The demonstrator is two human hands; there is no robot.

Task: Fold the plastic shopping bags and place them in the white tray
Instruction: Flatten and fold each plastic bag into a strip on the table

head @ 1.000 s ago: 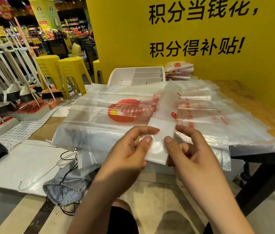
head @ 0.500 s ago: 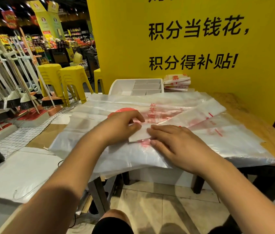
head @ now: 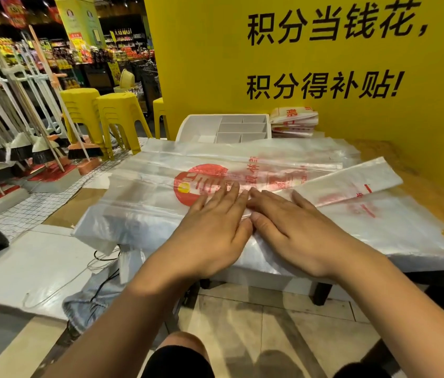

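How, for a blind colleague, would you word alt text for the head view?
Left hand and right hand press flat, side by side, on a plastic shopping bag folded into a long strip, atop a stack of spread bags on a wooden table. Behind stand a white divided tray and a pile of folded bags.

- Spread bags (head: 160,203) cover the table (head: 433,203).
- The tray (head: 188,126) stands behind them, a folded stack (head: 294,122) just right of it.
- Left hand (head: 212,233) and right hand (head: 297,230) lie side by side on the bags.
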